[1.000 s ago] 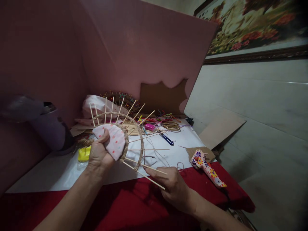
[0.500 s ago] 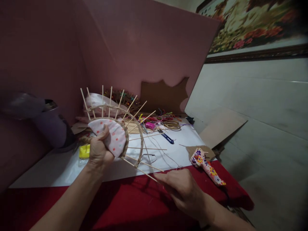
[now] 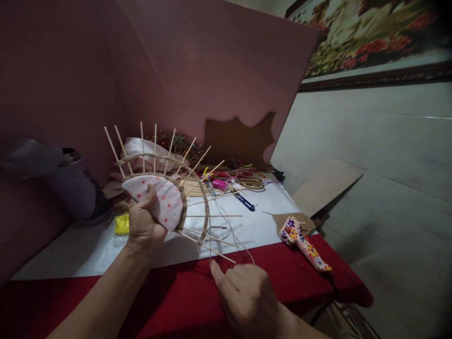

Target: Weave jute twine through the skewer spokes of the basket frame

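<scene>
My left hand [image 3: 144,221] grips a fan-shaped craft piece by its half-round padded centre [image 3: 164,200], white cloth with coloured dots. Thin wooden sticks [image 3: 172,146] spread outward from that centre. Brown twine [image 3: 203,188] is woven across the sticks in an arc, with another band along the cloth's edge. Below the lowest sticks, my right hand [image 3: 243,292] is closed on a thin strand of twine [image 3: 210,245] that runs up to the arc. Its fingertips are partly hidden. A loose length of the strand loops back over the table.
A blue utility knife [image 3: 243,201], gold-handled scissors [image 3: 252,183] and a pink packet [image 3: 221,184] lie behind. A flower-patterned glue gun [image 3: 303,245] rests on cardboard at right. A yellow-topped item [image 3: 122,224] and a purple container [image 3: 76,188] stand left. Cut cardboard [image 3: 236,141] leans behind.
My right hand has moved left and down, from the lowest stick's tip to below it, drawing the twine strand toward me. The craft piece has shifted slightly left.
</scene>
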### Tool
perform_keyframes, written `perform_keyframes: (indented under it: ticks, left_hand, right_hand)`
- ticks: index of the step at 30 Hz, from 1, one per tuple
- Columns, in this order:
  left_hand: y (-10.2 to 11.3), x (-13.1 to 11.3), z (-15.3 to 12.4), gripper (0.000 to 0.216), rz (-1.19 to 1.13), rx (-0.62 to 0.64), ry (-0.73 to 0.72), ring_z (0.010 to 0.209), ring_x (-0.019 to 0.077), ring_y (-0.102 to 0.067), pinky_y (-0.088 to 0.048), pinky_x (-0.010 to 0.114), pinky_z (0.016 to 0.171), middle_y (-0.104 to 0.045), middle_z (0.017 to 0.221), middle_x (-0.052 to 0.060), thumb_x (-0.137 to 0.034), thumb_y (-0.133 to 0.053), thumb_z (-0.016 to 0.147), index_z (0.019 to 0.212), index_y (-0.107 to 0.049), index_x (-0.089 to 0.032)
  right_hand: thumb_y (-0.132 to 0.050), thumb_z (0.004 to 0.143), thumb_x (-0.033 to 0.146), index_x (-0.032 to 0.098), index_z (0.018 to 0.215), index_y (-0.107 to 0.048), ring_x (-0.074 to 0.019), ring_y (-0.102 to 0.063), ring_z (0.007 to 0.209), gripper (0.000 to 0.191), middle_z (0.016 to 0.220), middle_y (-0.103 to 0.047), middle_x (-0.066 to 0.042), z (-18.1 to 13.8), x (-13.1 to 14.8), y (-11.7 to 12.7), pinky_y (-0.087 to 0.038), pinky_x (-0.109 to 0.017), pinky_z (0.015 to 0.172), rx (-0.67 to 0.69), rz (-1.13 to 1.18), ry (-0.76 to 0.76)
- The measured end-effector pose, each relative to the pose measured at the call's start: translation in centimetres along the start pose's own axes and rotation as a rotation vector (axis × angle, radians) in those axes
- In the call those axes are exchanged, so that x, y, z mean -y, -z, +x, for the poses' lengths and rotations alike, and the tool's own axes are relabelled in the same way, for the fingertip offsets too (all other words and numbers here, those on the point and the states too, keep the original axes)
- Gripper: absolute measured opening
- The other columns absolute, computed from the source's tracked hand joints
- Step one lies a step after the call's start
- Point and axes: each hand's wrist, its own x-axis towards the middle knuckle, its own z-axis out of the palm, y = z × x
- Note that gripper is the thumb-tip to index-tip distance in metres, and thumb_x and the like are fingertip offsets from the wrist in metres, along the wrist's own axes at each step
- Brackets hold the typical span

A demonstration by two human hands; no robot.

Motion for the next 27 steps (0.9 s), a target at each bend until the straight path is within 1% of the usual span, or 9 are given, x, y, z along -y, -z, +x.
perform_keyframes:
  ticks: [4,6,10,14,19,24,27]
  left_hand:
    - [0.1,-0.1,0.0,0.02,-0.012,-0.021,-0.005,0.061,0.0157,-0.066,-0.057,0.03,0.06,-0.07,0.067,0.003,-0.014,-0.048,0.083,0.074,-0.065,-0.019]
    - [0.0,-0.1,0.0,0.02,-0.015,-0.038,-0.015,0.06,0.0152,-0.066,-0.057,0.03,0.062,-0.069,0.067,0.002,-0.014,-0.049,0.082,0.072,-0.065,-0.02]
    - [-0.3,-0.1,-0.1,0.02,-0.026,-0.1,-0.06,0.062,0.0141,-0.066,-0.056,0.031,0.069,-0.069,0.066,0.0,-0.011,-0.05,0.081,0.07,-0.064,-0.019]
    - [-0.6,-0.1,-0.1,0.02,-0.055,-0.169,-0.109,0.065,0.0129,-0.065,-0.054,0.031,0.075,-0.068,0.066,-0.001,-0.008,-0.05,0.079,0.068,-0.063,-0.018]
    - [-0.4,-0.2,0.1,0.022,-0.032,-0.175,-0.099,0.07,0.0157,-0.067,-0.055,0.031,0.072,-0.068,0.067,0.001,-0.011,-0.048,0.081,0.068,-0.063,-0.02]
    - [-0.2,-0.5,0.0,0.026,-0.063,-0.165,-0.017,0.063,0.0129,-0.066,-0.055,0.028,0.071,-0.068,0.064,0.001,-0.014,-0.046,0.085,0.065,-0.061,-0.019]
    - [-0.2,-0.6,0.0,0.026,-0.065,-0.161,0.004,0.061,0.0132,-0.066,-0.056,0.028,0.07,-0.068,0.062,0.0,-0.016,-0.045,0.086,0.068,-0.062,-0.02]
  right_hand:
    - [-0.044,0.077,0.004,0.0,0.108,-0.057,-0.0141,-0.047,0.045,0.033,0.053,-0.054,-0.002,0.0,0.4,-0.9,-0.022,-0.03,0.043,-0.007,0.077,-0.044]
    - [-0.043,0.077,0.005,0.0,0.112,-0.054,-0.0144,-0.048,0.046,0.037,0.054,-0.055,-0.003,-0.1,0.6,-1.3,-0.024,-0.03,0.043,0.015,0.123,-0.068]
    - [-0.04,0.078,0.006,-0.001,0.121,-0.046,-0.0157,-0.052,0.05,0.044,0.059,-0.059,-0.004,0.0,1.2,-2.0,-0.028,-0.03,0.043,0.08,0.216,-0.114]
    - [-0.039,0.079,0.007,-0.002,0.122,-0.046,-0.0163,-0.052,0.049,0.044,0.06,-0.06,-0.005,0.3,1.5,-2.1,-0.029,-0.03,0.043,0.074,0.257,-0.145]
    - [-0.039,0.082,0.007,0.001,0.122,-0.049,-0.015,-0.052,0.049,0.042,0.059,-0.06,-0.004,0.7,1.1,-1.8,-0.033,-0.028,0.046,0.059,0.348,-0.229]
    - [-0.039,0.082,0.006,0.009,0.123,-0.051,-0.0125,-0.055,0.052,0.043,0.065,-0.065,-0.005,1.4,0.8,-1.6,-0.037,-0.023,0.048,0.077,0.517,-0.352]
    - [-0.04,0.081,0.006,0.01,0.123,-0.053,-0.0125,-0.056,0.052,0.044,0.067,-0.066,-0.006,1.8,0.6,-1.4,-0.038,-0.022,0.048,0.068,0.557,-0.364]
